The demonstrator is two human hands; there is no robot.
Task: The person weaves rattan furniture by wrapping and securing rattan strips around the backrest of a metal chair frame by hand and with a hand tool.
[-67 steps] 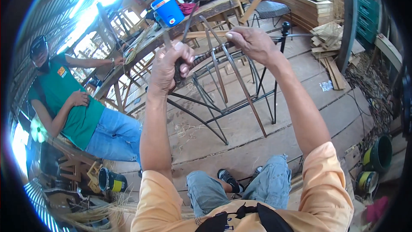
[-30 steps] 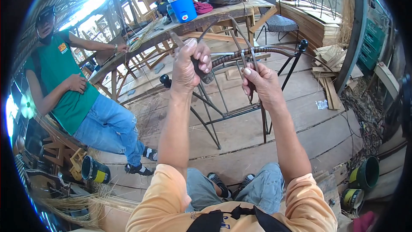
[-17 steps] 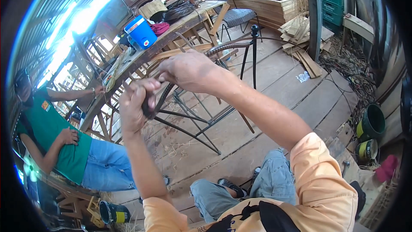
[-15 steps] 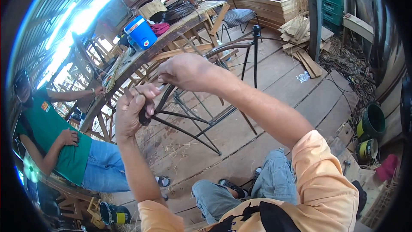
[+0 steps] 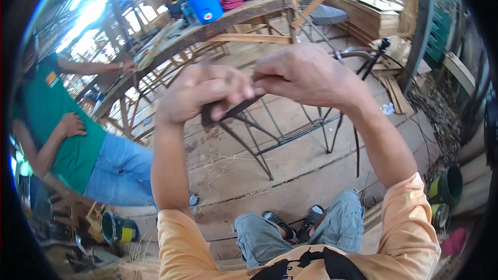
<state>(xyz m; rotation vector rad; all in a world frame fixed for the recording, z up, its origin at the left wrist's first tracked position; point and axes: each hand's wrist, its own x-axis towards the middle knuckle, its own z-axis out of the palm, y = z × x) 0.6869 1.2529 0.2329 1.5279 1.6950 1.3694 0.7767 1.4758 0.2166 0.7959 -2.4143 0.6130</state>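
Wooden plank floor (image 5: 290, 176) of an open workshop fills the view, long workbench (image 5: 244, 13) running well beyond the fingers, stacked lumber (image 5: 363, 13) far off past the right hand. A second person in a green shirt (image 5: 57, 124) and jeans sits off to the left of the left hand, one arm out to the bench. Bare metal chair frame (image 5: 290, 135) stands on the floor directly under both hands.

Change since half a second ago: the hands sat apart, left one lower and off to the left; now they've come up level and closed in, knuckles nearly meeting in mid-frame. Reads as the strand being pulled tight or re-gripped over the frame, not let go.

Left hand (image 5: 205, 93) is curled into a fist, fingers pressed together around a dark flat strip (image 5: 233, 111), which sticks out below the fist toward the right hand. Right hand (image 5: 306, 75) has fingers bunched, thumb and forefinger pinching the same strip's upper end right beside the left knuckles. A thin dark strand (image 5: 357, 150) hangs down below the right wrist; can't tell if it's the same piece.

Containers: blue cooler jug (image 5: 203, 1) with white lid on the bench, far beyond the fingers, lid on, contents hidden. Green-and-yellow can (image 5: 116, 227) lying on the floor low left, inside not visible. Green bucket (image 5: 448, 185) low right, looks dark inside, contents unclear.
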